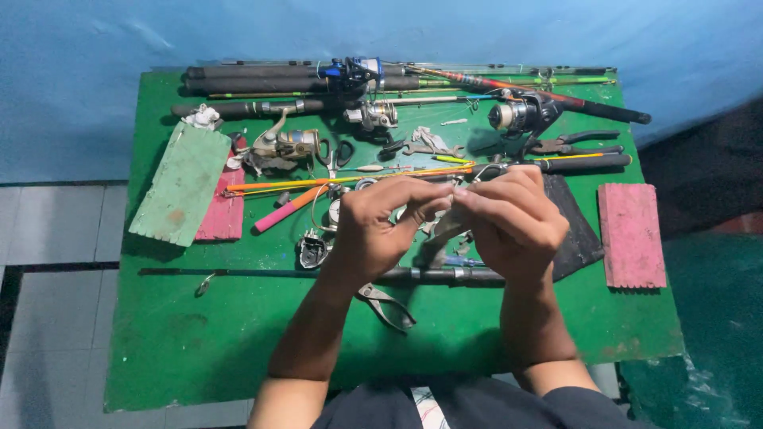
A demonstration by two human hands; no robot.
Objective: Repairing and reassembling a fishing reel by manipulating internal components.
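Note:
Both hands are raised over the middle of a green table (pixel 199 342). My left hand (pixel 377 230) and my right hand (pixel 513 222) meet fingertip to fingertip, pinching a small greyish piece (pixel 447 225) between them; what it is cannot be made out. Under the hands lies a dark fishing rod (pixel 262 272) running left to right, with pliers (pixel 387 306) just below my left wrist. A small dark reel part (pixel 312 250) sits left of my left hand.
Several fishing rods and reels (pixel 520 113) lie along the far edge, with a spinning reel (pixel 286 147) at left. A green board (pixel 181 183) and pink board (pixel 225 210) lie left, another pink board (pixel 632 234) right, pliers (pixel 572 144), a dark mat (pixel 576 226).

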